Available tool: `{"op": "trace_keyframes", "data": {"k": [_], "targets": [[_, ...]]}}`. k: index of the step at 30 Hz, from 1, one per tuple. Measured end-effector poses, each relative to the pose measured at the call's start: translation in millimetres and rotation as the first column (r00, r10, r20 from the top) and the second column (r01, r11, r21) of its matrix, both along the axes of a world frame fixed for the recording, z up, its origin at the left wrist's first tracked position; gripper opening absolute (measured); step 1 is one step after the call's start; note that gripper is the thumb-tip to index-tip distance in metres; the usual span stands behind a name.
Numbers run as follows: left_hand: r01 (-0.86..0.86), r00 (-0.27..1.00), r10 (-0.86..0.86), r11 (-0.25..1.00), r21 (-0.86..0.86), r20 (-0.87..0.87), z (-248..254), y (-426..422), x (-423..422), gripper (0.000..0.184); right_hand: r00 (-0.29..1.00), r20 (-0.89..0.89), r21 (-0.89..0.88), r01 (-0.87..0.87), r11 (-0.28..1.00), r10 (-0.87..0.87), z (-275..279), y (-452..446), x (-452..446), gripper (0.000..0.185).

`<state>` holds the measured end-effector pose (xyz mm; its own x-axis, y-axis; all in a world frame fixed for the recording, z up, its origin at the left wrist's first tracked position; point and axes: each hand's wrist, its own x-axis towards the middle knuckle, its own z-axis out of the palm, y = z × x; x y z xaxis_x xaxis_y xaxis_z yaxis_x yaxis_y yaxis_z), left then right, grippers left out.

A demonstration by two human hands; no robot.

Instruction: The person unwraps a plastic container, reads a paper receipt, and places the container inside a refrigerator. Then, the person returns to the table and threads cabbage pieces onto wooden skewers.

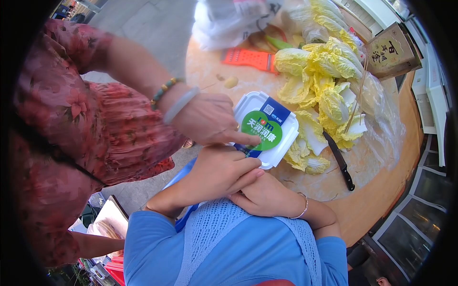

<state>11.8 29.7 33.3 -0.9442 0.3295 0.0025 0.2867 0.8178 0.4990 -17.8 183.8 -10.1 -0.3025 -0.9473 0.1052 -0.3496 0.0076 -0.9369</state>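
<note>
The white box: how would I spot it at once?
Near the table are the camera wearer's overlapping hands. Just beyond them, partly under another person's pointing hand, lies the white box. Unlike the yellow cabbage leaves and orange grater nearby, it carries a green patch on a blue band.

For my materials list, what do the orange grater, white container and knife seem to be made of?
Orange grater: probably plastic, smooth, one even bright colour. White container: likely glossy plastic, with moulded rounded edges. Knife: handle perhaps black plastic, slightly shiny; thin, dark blade likely metal, finish unclear.
</note>
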Motion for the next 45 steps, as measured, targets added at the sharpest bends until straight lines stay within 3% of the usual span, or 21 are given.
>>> {"op": "trace_keyframes", "data": {"k": [2, 3, 6, 9, 12, 13, 15, 16, 18, 19, 21, 25, 29, 31, 33, 37, 39, 40, 41, 43, 45], "targets": [[-0.001, 0.994, 0.032, 0.955, 0.298, -0.102, -8, -5, 2, 0.012, 0.998, 0.046, -0.031, 0.037, 0.999, -0.036, -3, -1, 2, 0.028], [0.001, 0.994, 0.032, 0.953, 0.303, -0.102, -8, -8, 6, 0.012, 0.998, 0.046, -0.026, 0.039, 0.999, -0.037, -1, 0, 0, 0.028], [-0.284, 0.951, 0.307, 0.805, 0.521, 0.044, -18, -21, 21, 0.008, 1.0, -0.01, 0.169, 0.015, 0.985, -0.013, 7, 6, -9, 0.032], [-0.516, 0.832, 0.547, 0.707, 0.483, 0.088, -48, -33, 27, 0.005, 0.997, 0.079, 0.162, 0.012, 0.987, -0.025, 8, 16, -26, 0.038], [-0.468, 0.804, 0.593, 0.688, 0.554, -0.057, -64, -30, 3, 0.02, 0.962, 0.237, 0.138, 0.106, 0.985, -0.137, 16, 25, -53, 0.035], [-0.462, 0.8, 0.596, 0.684, 0.565, -0.067, -67, -27, -7, 0.02, 0.966, 0.221, 0.141, 0.104, 0.985, -0.133, 26, 27, -61, 0.035], [-0.464, 0.848, 0.528, 0.697, 0.547, 0.048, -72, -17, -22, 0.04, 0.939, 0.31, -0.289, 0.245, 0.925, -0.152, 44, 30, -70, 0.027], [-0.446, 0.87, 0.483, 0.683, 0.578, 0.1, -83, -13, -26, 0.044, 0.804, 0.514, -0.231, 0.465, 0.855, -0.298, 52, 29, -66, 0.027], [-0.427, 0.893, 0.42, 0.682, 0.594, 0.159, -104, -7, -30, 0.051, 0.605, 0.662, -0.058, 0.63, 0.775, -0.442, 49, 35, -78, 0.03], [-0.419, 0.896, 0.416, 0.679, 0.603, 0.154, -111, -7, -32, 0.051, 0.683, 0.653, -0.151, 0.542, 0.827, -0.328, 38, 37, -98, 0.031], [-0.481, 0.867, 0.346, 0.395, 0.783, 0.357, -123, -10, -32, 0.049, 0.73, 0.636, -0.296, 0.531, 0.794, -0.25, 17, 31, -128, 0.034], [-0.446, 0.884, 0.31, 0.344, 0.826, 0.349, -132, -19, -36, 0.045, 0.611, 0.763, -0.274, 0.6, 0.752, -0.209, -6, 22, -175, 0.035], [-0.411, 0.904, 0.277, 0.351, 0.841, 0.326, -134, -35, -48, 0.044, 0.401, 0.912, -0.234, 0.672, 0.703, -0.08, -27, 32, -195, 0.036], [-0.377, 0.925, 0.198, 0.38, 0.845, 0.323, -134, -48, -61, 0.044, 0.356, 0.924, -0.19, 0.745, 0.639, -0.14, -39, 32, -197, 0.036], [-0.347, 0.937, 0.128, 0.442, 0.827, 0.325, -137, -64, -75, 0.044, 0.241, 0.953, -0.303, 0.776, 0.554, 0.184, -63, 39, -204, 0.035], [-0.346, 0.921, -0.008, 0.438, 0.83, 0.388, -138, -78, -106, 0.045, 0.188, 0.949, -0.283, 0.859, 0.425, 0.252, -83, 44, -204, 0.036], [-0.217, 0.956, -0.034, 0.588, 0.779, 0.291, -150, -90, -120, 0.045, 0.263, 0.945, -0.32, 0.866, 0.385, 0.194, -82, 45, -208, 0.036], [-0.131, 0.981, -0.021, 0.664, 0.736, 0.194, -144, -91, -122, 0.043, 0.309, 0.948, -0.318, 0.909, 0.27, 0.078, -74, 44, -210, 0.035], [-0.146, 0.978, -0.009, 0.686, 0.713, 0.209, -143, -91, -123, 0.043, 0.362, 0.921, -0.39, 0.85, 0.354, 0.145, -74, 59, -213, 0.035], [-0.109, 0.987, 0.146, 0.91, 0.399, -0.065, -126, -80, -113, 0.044, 0.323, 0.943, -0.325, 0.856, 0.402, 0.075, -59, 63, -199, 0.037], [-0.188, 0.872, 0.209, 0.978, 0.092, -0.442, -108, -62, -105, 0.047, 0.28, 0.952, -0.215, 0.901, 0.378, -0.124, -40, 55, -172, 0.041]]}}
